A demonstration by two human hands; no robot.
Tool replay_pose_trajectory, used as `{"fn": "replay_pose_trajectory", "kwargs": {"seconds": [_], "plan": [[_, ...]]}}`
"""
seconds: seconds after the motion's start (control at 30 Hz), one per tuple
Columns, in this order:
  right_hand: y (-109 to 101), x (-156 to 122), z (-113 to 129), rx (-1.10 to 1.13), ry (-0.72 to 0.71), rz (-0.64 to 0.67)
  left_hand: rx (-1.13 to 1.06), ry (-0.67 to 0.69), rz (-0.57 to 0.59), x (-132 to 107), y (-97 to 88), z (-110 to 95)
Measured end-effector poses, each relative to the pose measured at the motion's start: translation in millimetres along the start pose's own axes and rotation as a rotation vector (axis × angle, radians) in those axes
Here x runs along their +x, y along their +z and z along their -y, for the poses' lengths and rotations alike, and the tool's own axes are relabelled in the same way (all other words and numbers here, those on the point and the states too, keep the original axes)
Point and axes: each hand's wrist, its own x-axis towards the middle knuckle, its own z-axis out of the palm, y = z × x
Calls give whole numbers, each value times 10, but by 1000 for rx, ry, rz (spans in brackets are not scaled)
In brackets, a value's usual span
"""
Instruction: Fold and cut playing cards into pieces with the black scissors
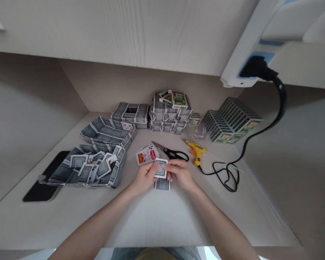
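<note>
Between my two hands is a playing card (160,169) with a grey patterned back and white border. My left hand (145,176) pinches its left edge, thumb on top. My right hand (181,173) has thumb and fingers closed at its right edge. Just below, on the table, lies a grey patterned piece (162,184), partly covered by the held card. Behind my left hand are loose cards, one a red and yellow poker card (146,156). Black-handled scissors (173,153) lie beyond my right hand, with a yellow glue gun (196,151) to their right.
At left, a card-built tray (117,177) holds loose cards and overlaps a black phone (40,191). Another tray (105,130) stands behind. Card-covered boxes (168,113) and stacked card packs (233,121) line the back. A black cable (243,151) runs up to a power strip (243,81).
</note>
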Motion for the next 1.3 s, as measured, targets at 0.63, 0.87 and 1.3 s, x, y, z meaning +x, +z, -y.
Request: {"fn": "replay_pose_trajectory", "kwargs": {"seconds": [0.63, 0.87, 1.3], "plan": [[-66, 33, 85, -138, -44, -89, 178, -96, 100, 35, -65, 68], [-96, 58, 38, -160, -46, -102, 224, -193, 105, 55, -107, -74], [-92, 100, -35, -80, 80, -65, 177, -198, -79, 68, -117, -113]]}}
